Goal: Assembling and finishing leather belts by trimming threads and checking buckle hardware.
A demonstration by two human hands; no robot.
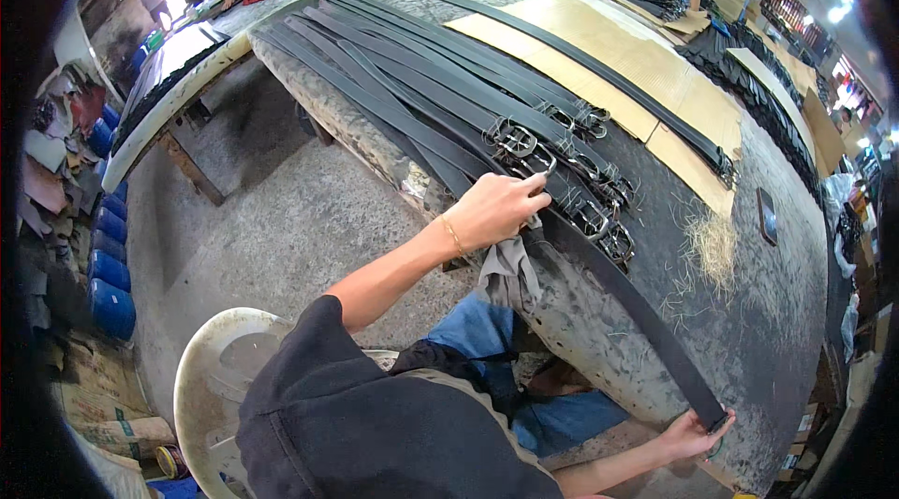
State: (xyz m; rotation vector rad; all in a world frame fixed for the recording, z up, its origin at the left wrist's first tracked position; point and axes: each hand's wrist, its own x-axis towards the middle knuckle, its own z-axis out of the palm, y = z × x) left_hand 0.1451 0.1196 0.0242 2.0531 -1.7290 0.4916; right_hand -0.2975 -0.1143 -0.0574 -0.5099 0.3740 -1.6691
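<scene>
A long dark leather belt (637,307) stretches between my two hands along the near side of the table. My left hand (501,209) is closed around its far end, beside a cluster of metal buckles (515,139). From beneath that hand hangs a crumpled grey cloth (510,267); whether the fingers grip it too is hidden. At the lower right, my right hand (698,433) pinches the other end of the belt by the table edge. Several black belts (403,78) lie side by side beyond my left hand, their buckles toward me.
One belt (599,73) rests apart on cardboard sheets (646,59). Loose straw-like fibres (712,251) and a phone (767,216) lie on the dark tabletop (674,190). A white plastic chair (201,377) is under me; blue drums (110,284) line the left. Other people work at the back.
</scene>
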